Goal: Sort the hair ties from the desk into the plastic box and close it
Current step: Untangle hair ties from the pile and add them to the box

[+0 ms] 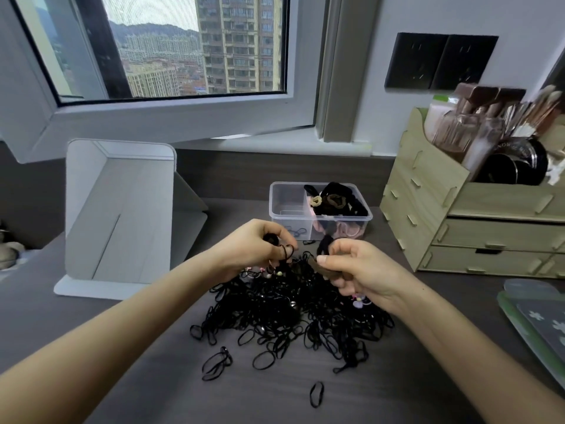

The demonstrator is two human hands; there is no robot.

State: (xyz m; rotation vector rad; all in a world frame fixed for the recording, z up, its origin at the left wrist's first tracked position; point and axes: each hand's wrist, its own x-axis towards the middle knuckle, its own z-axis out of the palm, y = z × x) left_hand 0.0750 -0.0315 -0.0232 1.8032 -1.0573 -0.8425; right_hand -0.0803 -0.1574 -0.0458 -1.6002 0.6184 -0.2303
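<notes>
A big pile of thin black hair ties [287,316] lies on the dark desk in front of me, with a few strays [316,394] nearer the front edge. Behind it stands the clear plastic box [287,200], lidless, its right compartment holding thick black, tan and pink ties [334,198]. My left hand [253,246] hovers over the pile's far edge, pinching a small bunch of black ties. My right hand [357,266] is beside it, gripping a brown hair tie [321,267] between thumb and fingers.
A white folding mirror stand [122,215] sits at the left. A wooden drawer organiser [452,221] with brushes and cosmetics stands right of the box. A clear green-edged lid or tray [538,319] lies at the right edge. A window is behind.
</notes>
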